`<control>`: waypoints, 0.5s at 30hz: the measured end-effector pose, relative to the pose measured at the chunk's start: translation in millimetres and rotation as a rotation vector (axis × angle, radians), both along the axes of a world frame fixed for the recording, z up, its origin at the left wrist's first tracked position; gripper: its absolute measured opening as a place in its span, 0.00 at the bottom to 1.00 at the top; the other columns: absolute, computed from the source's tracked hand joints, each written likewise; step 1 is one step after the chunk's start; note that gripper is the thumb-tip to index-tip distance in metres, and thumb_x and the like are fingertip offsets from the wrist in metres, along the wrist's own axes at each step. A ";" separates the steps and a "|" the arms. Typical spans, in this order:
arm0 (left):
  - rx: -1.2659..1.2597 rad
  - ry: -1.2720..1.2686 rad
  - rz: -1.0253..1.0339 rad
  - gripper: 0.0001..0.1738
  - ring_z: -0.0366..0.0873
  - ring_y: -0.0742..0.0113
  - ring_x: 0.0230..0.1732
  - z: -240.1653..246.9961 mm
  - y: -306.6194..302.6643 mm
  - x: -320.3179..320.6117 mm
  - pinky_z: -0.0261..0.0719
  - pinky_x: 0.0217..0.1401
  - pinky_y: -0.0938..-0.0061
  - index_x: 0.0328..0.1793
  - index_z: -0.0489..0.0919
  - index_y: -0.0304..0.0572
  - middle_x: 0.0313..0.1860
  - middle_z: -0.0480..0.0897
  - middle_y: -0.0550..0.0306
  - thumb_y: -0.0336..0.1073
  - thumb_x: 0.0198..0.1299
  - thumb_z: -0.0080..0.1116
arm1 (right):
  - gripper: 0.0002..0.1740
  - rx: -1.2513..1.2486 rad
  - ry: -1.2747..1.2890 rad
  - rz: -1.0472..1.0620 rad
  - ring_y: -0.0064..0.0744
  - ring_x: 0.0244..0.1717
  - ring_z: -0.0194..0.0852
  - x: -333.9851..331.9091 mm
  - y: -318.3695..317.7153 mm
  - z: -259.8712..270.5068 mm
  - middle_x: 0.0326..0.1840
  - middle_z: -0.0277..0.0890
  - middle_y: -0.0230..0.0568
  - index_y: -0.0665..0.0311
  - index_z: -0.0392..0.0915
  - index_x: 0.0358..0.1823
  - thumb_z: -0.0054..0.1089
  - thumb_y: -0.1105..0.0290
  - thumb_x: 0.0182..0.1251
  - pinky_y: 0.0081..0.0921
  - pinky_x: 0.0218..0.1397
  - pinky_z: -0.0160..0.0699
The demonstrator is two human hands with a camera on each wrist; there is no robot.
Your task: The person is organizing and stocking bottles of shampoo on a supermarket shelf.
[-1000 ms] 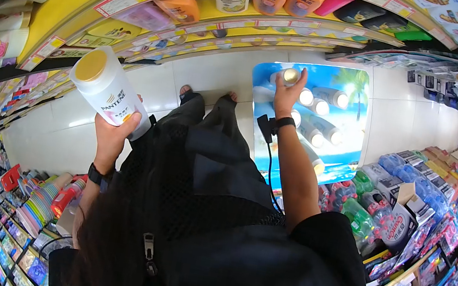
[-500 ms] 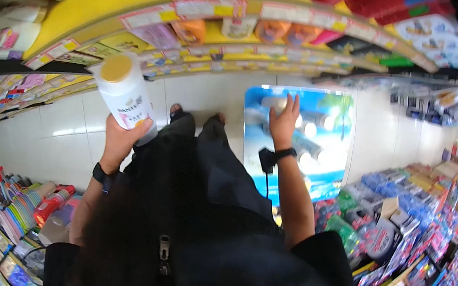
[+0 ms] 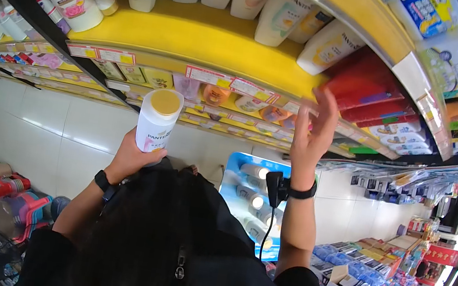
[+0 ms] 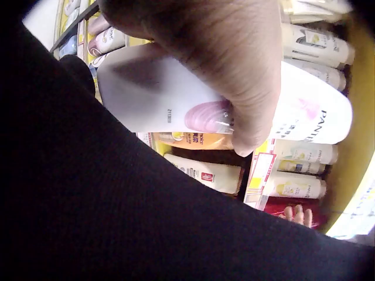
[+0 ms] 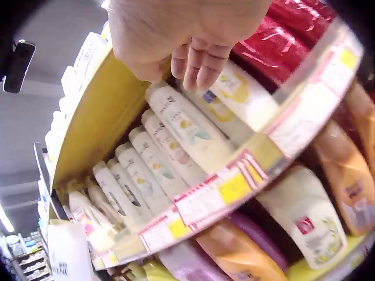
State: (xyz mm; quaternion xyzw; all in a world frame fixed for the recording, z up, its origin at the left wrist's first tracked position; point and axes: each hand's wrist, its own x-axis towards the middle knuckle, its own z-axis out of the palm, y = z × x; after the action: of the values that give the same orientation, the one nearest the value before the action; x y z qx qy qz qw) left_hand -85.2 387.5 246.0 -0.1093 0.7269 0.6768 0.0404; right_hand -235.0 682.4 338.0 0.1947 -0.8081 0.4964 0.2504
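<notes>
While left hand (image 3: 134, 157) grips white plastic bottle (image 3: 156, 128) at nine o'clock (gold cap (image 3: 165, 102), pink swirl (image 4: 208, 116)), thumb (image 4: 251, 123) across front, other fingers' spacing unclear, right hand (image 3: 314, 134) hovers at two o'clock near yellow shelf (image 3: 198, 36), fingers loosely bent, slightly apart.

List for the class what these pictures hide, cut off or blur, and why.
Head: price labels, print too small.
Head: right hand, fingers blurred.
Left wrist: middle of held bottle, behind left hand.
Right wrist: lowest orange bottle, cut off by bottom edge.
</notes>
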 end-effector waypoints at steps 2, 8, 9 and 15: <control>0.014 0.012 0.023 0.26 0.79 0.70 0.45 2.5 -5.4 2.9 0.77 0.51 0.73 0.52 0.75 0.32 0.44 0.83 0.54 0.32 0.46 0.72 | 0.29 0.000 0.088 0.026 0.36 0.54 0.74 -26.6 -21.4 23.3 0.58 0.71 0.52 0.68 0.63 0.66 0.60 0.76 0.63 0.28 0.53 0.75; -0.006 0.011 0.077 0.27 0.78 0.70 0.44 -1.4 -23.2 17.6 0.77 0.50 0.73 0.51 0.75 0.31 0.43 0.83 0.54 0.34 0.46 0.73 | 0.34 0.086 0.319 -0.040 0.46 0.60 0.68 -107.3 -72.9 51.1 0.61 0.67 0.50 0.68 0.63 0.65 0.68 0.69 0.59 0.38 0.62 0.69; 0.002 0.026 0.097 0.27 0.78 0.70 0.44 -2.0 -25.7 20.7 0.77 0.49 0.73 0.51 0.75 0.31 0.43 0.83 0.54 0.34 0.46 0.73 | 0.35 0.160 0.308 -0.076 0.42 0.61 0.67 -119.7 -76.0 53.4 0.63 0.64 0.46 0.67 0.64 0.64 0.71 0.69 0.57 0.38 0.62 0.68; 0.008 0.000 0.184 0.26 0.79 0.69 0.43 -5.2 -41.0 38.1 0.77 0.49 0.73 0.50 0.75 0.31 0.42 0.83 0.54 0.34 0.46 0.73 | 0.38 0.499 0.377 -0.200 0.41 0.66 0.65 -202.8 -73.3 43.8 0.66 0.70 0.43 0.63 0.68 0.66 0.65 0.49 0.59 0.34 0.67 0.61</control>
State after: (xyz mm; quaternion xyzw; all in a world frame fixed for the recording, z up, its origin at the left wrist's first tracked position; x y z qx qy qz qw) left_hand -47.1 346.5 240.7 -0.1754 0.7113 0.6804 -0.0212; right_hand -437.8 609.1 381.8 0.2582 -0.8593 0.2114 0.3877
